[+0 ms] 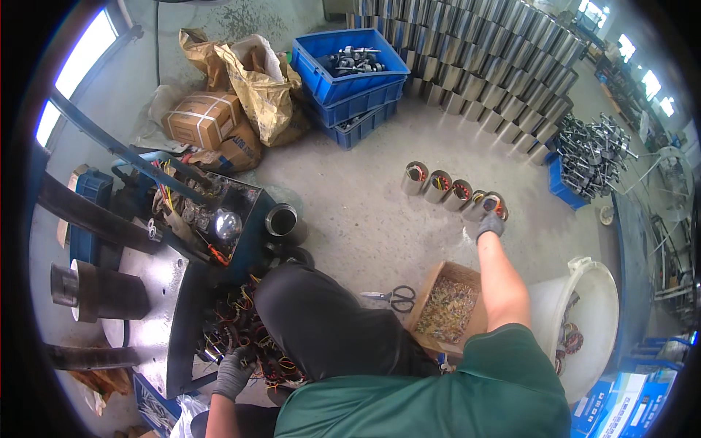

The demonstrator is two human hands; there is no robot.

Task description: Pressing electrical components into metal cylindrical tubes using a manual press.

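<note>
Overhead view of a seated worker: the gloved right hand [490, 225] reaches forward and closes on the rim of the nearest metal stator cylinder [493, 205], last of a row of cylinders [438, 185] standing on the concrete floor [365, 212]. The gloved left hand [234, 372] rests, fingers curled, on a tangle of coloured wires [241, 328] beside the metal workbench [157, 306]. Scissors [394, 297] and a cardboard box of small parts [447, 310] lie between the worker's knee and right arm.

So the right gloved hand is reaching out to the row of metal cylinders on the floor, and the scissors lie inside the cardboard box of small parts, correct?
Not quite. The head view shows the right hand at the row of metal cylinders, but the scissors lie on the concrete floor just left of the cardboard box, not inside it.
</note>
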